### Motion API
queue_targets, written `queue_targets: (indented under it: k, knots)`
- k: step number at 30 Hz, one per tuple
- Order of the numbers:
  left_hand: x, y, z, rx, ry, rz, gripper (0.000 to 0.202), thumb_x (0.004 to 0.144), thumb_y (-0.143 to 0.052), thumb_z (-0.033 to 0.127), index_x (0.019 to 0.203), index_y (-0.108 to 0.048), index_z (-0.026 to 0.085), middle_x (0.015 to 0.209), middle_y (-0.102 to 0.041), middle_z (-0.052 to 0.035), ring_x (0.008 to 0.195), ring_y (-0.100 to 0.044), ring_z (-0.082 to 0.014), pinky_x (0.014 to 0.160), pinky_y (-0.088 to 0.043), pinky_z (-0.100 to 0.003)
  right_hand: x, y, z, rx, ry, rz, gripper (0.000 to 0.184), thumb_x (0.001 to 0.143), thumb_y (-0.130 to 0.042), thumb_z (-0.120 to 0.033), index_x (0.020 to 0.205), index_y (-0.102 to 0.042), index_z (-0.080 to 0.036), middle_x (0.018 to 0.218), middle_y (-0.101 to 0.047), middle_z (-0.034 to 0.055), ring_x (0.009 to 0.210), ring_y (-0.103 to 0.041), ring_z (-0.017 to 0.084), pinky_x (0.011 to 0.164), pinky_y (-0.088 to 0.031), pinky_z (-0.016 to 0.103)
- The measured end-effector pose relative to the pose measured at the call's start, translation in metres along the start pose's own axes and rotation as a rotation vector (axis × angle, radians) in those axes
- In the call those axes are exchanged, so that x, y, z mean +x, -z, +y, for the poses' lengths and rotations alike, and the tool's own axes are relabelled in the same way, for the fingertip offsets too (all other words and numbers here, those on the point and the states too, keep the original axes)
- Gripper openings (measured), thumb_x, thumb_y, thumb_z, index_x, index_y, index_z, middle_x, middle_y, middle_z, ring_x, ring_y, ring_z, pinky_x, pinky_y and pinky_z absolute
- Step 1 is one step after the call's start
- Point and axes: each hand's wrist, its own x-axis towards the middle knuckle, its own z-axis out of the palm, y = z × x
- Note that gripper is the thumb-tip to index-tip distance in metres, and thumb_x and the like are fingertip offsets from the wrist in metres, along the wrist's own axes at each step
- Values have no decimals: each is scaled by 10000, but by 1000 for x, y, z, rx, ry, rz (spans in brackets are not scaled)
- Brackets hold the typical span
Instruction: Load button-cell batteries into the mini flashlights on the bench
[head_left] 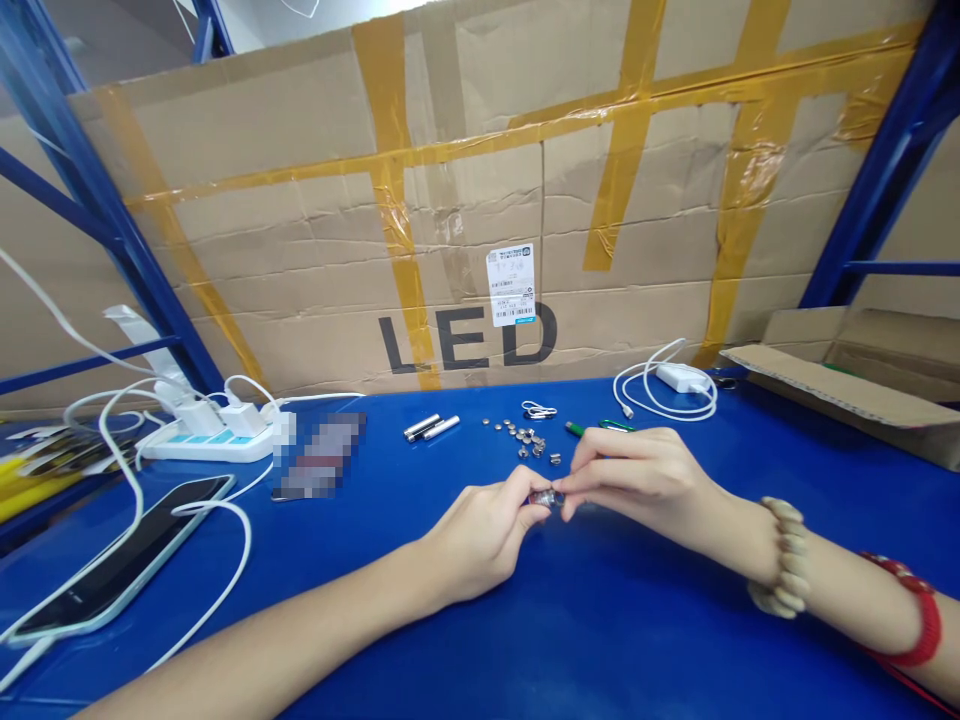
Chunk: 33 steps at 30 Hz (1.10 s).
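My left hand (484,535) is closed, thumb and forefinger pinching a small shiny metal cylinder (546,497) above the blue table. My right hand (649,475) meets it from the other side, its fingertips pinched at the cylinder's right end. Most of the piece is hidden by fingers. Just beyond the hands lie several small round silver discs (527,437), like button cells. Silver and black metal tubes (441,428) rest to their left. A silver clip (538,410) sits behind the discs, and a green clip (616,425) shows behind my right hand.
A white power strip (210,445) with plugs and cables stands at left, near a phone (124,560) and a blurred-out flat item (322,458). A white charger (682,378) with coiled cable lies back right. Behind rises a large taped carton (450,230); an open box (847,395) sits right.
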Motion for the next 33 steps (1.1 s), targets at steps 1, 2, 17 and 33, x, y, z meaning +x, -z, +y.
queue_targets:
  k: [1, 2, 17, 33]
  knots:
    - [0, 0, 0, -13, 4, -4, 144, 919, -311, 222, 992, -428, 179, 884, -613, -19, 742, -594, -135, 654, -415, -222, -1, -1, 1, 48, -26, -11, 93, 824, -584, -242, 810, -668, -204, 714, -558, -9, 558, -487, 36, 498, -333, 169]
    - [0, -1, -1, -23, 6, -5, 133, 921, -309, 224, 982, -418, 176, 899, -618, -25, 757, -599, -138, 658, -417, -223, -1, -3, 2, 94, -54, -22, 99, 818, -590, -246, 789, -670, -195, 701, -545, -3, 561, -484, 41, 502, -337, 170]
    - [0, -3, -5, 18, -64, 29, 66, 907, -355, 197, 884, -412, 175, 992, -628, -35, 879, -612, -154, 705, -446, -223, -4, -10, -1, 389, -213, -155, 178, 814, -589, -252, 687, -603, -128, 680, -549, 18, 630, -484, 74, 570, -374, 181]
    - [1, -7, -9, 66, -131, 171, 68, 880, -411, 162, 842, -467, 155, 869, -630, -34, 766, -608, -136, 658, -448, -213, -1, -21, -9, 720, -777, -189, 294, 676, -699, -331, 612, -519, -108, 543, -528, 4, 459, -511, 82, 442, -396, 172]
